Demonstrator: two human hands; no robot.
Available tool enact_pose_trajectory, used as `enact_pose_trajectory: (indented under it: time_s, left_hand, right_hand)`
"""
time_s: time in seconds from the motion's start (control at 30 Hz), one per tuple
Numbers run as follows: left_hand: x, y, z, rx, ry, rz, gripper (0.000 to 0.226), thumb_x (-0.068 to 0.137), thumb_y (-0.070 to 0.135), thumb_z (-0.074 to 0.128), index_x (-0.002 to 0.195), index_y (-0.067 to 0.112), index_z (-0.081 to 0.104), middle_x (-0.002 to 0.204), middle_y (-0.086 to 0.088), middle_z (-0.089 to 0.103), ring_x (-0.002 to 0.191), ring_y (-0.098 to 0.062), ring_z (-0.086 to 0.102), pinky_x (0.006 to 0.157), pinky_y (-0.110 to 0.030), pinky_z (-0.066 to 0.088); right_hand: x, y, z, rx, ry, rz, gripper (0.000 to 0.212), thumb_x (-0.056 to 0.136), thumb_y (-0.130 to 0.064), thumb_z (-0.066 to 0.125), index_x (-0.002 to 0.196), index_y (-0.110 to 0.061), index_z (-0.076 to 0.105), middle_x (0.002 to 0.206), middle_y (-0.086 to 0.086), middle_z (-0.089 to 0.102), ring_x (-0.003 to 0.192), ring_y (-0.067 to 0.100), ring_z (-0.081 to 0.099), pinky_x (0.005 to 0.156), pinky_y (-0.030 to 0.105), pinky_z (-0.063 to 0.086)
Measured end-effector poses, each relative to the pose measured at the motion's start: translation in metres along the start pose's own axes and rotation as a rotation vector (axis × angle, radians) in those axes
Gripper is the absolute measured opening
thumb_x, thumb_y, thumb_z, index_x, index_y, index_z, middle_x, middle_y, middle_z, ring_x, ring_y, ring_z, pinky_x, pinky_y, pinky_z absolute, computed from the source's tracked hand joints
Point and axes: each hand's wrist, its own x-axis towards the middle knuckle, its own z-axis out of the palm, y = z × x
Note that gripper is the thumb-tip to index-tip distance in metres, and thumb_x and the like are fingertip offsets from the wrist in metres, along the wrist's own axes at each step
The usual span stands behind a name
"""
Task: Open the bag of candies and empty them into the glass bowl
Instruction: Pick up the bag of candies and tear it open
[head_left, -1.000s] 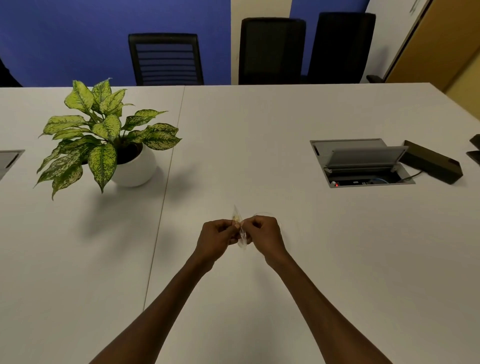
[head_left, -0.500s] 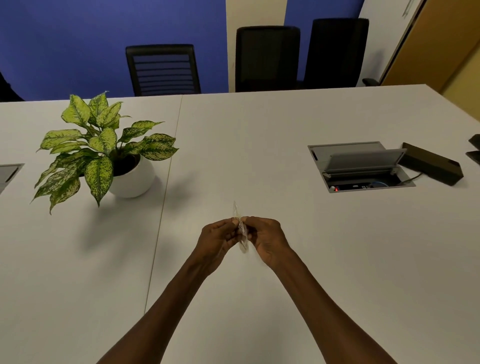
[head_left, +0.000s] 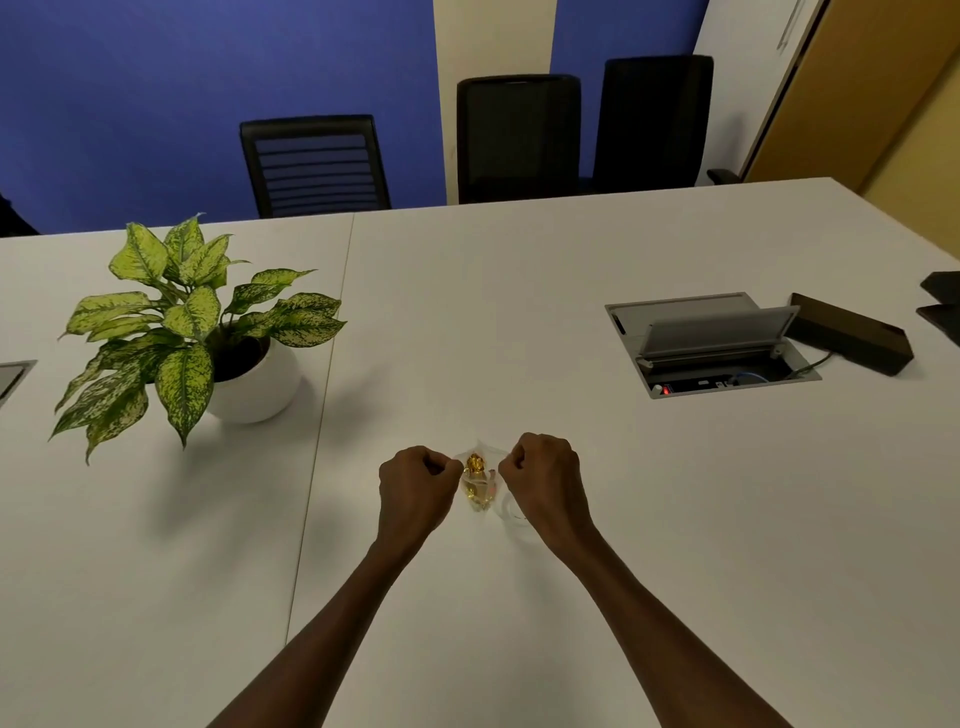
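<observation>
Right of the potted plant (head_left: 208, 332), above the desk (head_left: 571, 291), left hand (head_left: 415, 483) and right hand (head_left: 545, 478) fingers clamp the clear candy bag (head_left: 479, 480), pulling it apart; the glass bowl (head_left: 511, 512) beneath looks empty, so pouring remains.

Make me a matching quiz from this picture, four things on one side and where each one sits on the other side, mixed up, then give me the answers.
Things:
1. bag of candies
2. potted plant
3. open cable hatch
4. glass bowl

Places:
A. set into the table, far right of the hands
B. pinched between the left hand and the right hand
C. on the table, partly hidden below the right hand
D. standing on the table, far left

Pairs: 1-B, 2-D, 3-A, 4-C
</observation>
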Motion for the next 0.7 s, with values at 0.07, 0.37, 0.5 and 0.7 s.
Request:
enact_pose_trajectory:
  time_s: [0.07, 0.37, 0.5, 0.7]
  left_hand:
    - [0.002, 0.001, 0.0, 0.026, 0.022, -0.012, 0.014, 0.072, 0.021, 0.062, 0.061, 0.016, 0.069, 0.057, 0.003, 0.069, 0.06, -0.014, 0.066, 0.059, -0.027, 0.052]
    - [0.011, 0.01, 0.007, -0.019, -0.009, -0.036, 0.014, 0.072, 0.019, 0.062, 0.06, 0.016, 0.068, 0.061, 0.002, 0.071, 0.062, -0.013, 0.067, 0.053, -0.024, 0.047]
    - [0.018, 0.005, 0.005, 0.012, -0.023, -0.039, 0.012, 0.072, 0.019, 0.064, 0.064, 0.013, 0.071, 0.063, 0.0, 0.071, 0.063, -0.014, 0.067, 0.058, -0.027, 0.053]
    - [0.027, -0.01, 0.001, -0.061, -0.088, -0.082, 0.015, 0.071, 0.015, 0.063, 0.058, 0.013, 0.07, 0.053, -0.002, 0.071, 0.057, -0.017, 0.069, 0.056, -0.03, 0.055]
  right_hand:
    - [0.002, 0.004, 0.0, -0.056, -0.001, -0.003, 0.019, 0.085, -0.015, 0.055, 0.071, -0.001, 0.059, 0.073, 0.012, 0.066, 0.067, 0.026, 0.062, 0.061, 0.037, 0.051]
    - [-0.007, 0.007, 0.005, 0.075, -0.031, -0.323, 0.031, 0.081, -0.007, 0.056, 0.111, -0.013, 0.062, 0.119, 0.003, 0.058, 0.103, 0.02, 0.055, 0.074, 0.032, 0.056]
    - [-0.022, 0.003, 0.015, -0.05, -0.065, -0.5, 0.029, 0.079, -0.03, 0.06, 0.106, -0.019, 0.061, 0.105, -0.003, 0.066, 0.089, 0.019, 0.058, 0.064, 0.034, 0.054]
    - [-0.025, -0.007, 0.039, 0.088, -0.162, -0.292, 0.02, 0.095, -0.023, 0.052, 0.102, -0.01, 0.064, 0.093, 0.009, 0.072, 0.084, 0.026, 0.066, 0.073, 0.041, 0.055]
